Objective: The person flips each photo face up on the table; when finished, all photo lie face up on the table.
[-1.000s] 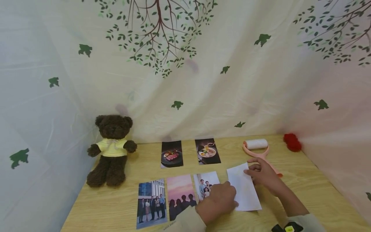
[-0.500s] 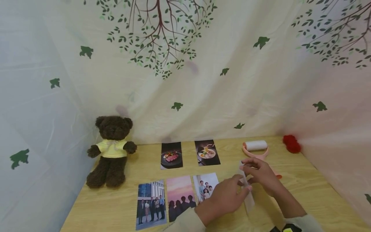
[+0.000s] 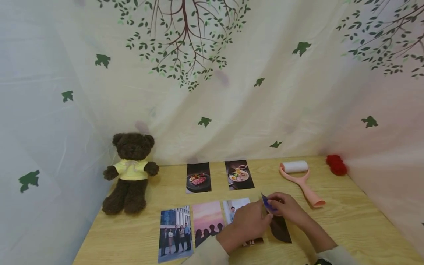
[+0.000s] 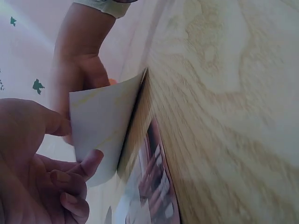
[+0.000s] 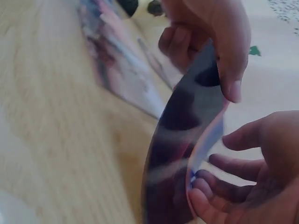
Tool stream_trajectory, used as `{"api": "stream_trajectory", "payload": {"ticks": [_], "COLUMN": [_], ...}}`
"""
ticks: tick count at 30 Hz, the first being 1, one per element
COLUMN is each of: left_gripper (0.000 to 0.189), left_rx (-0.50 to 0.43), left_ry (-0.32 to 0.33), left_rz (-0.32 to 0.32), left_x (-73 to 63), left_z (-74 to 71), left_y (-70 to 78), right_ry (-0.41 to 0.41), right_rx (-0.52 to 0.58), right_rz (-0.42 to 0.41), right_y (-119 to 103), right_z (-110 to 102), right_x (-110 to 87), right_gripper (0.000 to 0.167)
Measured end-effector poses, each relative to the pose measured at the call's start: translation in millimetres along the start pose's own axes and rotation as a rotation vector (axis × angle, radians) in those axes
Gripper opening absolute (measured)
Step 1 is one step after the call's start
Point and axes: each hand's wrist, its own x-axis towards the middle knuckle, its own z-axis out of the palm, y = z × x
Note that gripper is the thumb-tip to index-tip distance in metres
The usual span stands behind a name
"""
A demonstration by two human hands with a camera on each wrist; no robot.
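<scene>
Both hands are on a photo print (image 3: pixel 281 230), turned upright on edge and bent in a curve. Its picture side is dark below and purple above; the left wrist view shows its pale back (image 4: pixel 105 123). My left hand (image 3: pixel 247 221) pinches the near edge with thumb and fingers, covering part of a family photo (image 3: pixel 232 211) beneath. From the other side my right hand (image 3: pixel 287 209) holds the print, its fingertips (image 5: pixel 204 184) at the bowed edge. Left of them lie a photo of silhouetted people (image 3: pixel 207 213) and one of an office group (image 3: pixel 175 233).
Two food photos, a steak (image 3: pixel 198 178) and a noodle bowl (image 3: pixel 239 176), lie farther back. A peach lint roller (image 3: pixel 303 182) and a red fuzzy thing (image 3: pixel 336 165) are at the right. The brown teddy bear (image 3: pixel 130 173) sits at the left by the curtain (image 3: pixel 165 121).
The print first showed its white back, then was tipped on edge; now its dark picture side faces the head view. Both hands shifted slightly left, uncovering the lint roller's handle.
</scene>
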Motion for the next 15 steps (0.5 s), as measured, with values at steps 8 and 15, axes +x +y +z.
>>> {"api": "stream_trajectory", "payload": {"ticks": [8,15], "left_gripper": [0.045,0.053], "left_rx": [0.092,0.016], "left_ry": [-0.007,0.039], "left_rz": [0.002,0.056], "left_x": [-4.3,-20.5], "left_z": [-4.5,-37.9], "left_y": [-16.0,-47.7], "right_ry": [0.071,0.081], "right_rx": [-0.284,-0.370], "right_rz": [-0.094,-0.176], "right_y": [9,3], "right_z": [6,7], "right_x": [1.3,-1.8], "right_gripper": [0.029,0.030]}}
